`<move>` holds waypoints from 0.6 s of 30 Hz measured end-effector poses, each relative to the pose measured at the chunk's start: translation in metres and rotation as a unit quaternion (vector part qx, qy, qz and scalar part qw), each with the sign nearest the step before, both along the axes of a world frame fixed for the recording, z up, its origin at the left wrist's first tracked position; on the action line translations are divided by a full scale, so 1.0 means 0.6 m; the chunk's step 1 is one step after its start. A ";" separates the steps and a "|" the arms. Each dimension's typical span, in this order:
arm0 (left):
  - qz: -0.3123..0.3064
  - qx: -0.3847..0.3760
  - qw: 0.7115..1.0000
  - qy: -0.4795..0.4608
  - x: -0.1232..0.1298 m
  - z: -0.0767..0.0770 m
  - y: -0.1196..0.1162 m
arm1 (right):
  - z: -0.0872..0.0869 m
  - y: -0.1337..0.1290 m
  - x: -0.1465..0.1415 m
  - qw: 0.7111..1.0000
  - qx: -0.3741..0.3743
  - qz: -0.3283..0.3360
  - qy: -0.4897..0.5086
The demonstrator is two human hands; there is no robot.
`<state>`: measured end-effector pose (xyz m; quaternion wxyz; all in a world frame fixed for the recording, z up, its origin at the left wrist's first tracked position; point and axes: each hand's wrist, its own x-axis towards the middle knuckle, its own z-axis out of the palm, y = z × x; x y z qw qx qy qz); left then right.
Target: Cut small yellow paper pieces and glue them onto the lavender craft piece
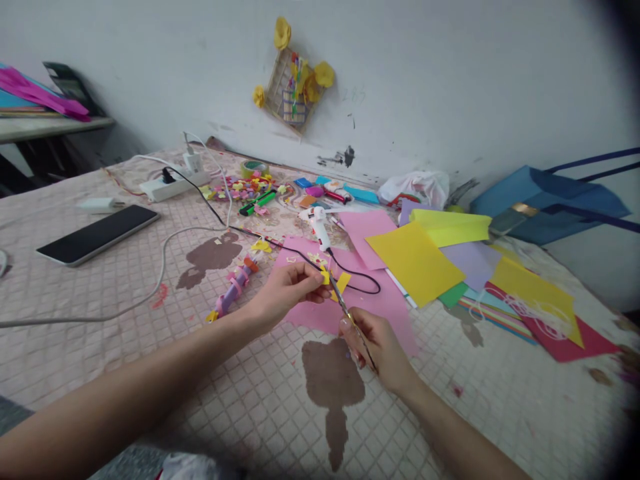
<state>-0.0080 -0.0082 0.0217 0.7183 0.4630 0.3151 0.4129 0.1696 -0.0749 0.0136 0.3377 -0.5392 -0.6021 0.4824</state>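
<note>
My left hand (pixel 300 283) pinches a small piece of yellow paper (pixel 326 275) over a pink sheet (pixel 395 320). Gripped in my right hand (pixel 375 340) is a slim pair of scissors (pixel 344 303), seen nearly edge-on, with its blades up against the yellow paper. Another yellow strip (pixel 343 283) shows just right of the blades. Left of my left hand lies a purple paper stick (pixel 235 288) with pink, orange and yellow bits on it. Beyond the hands, a white glue gun (pixel 320 227) rests on the table, its black cord curling across the pink sheet.
A phone (pixel 100 233) and a white power strip (pixel 175 185) with cables are at the left. Small paper cutouts (pixel 237 187), a green cutter (pixel 257 202) and tape (pixel 255 168) lie farther back. Coloured sheets (pixel 420 263) and a blue bag (pixel 545 207) occupy the right.
</note>
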 end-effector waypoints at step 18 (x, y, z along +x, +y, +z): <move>-0.001 0.007 1.000 -0.007 0.000 0.000 0.001 | 0.000 0.001 0.002 1.000 0.010 0.008 -0.020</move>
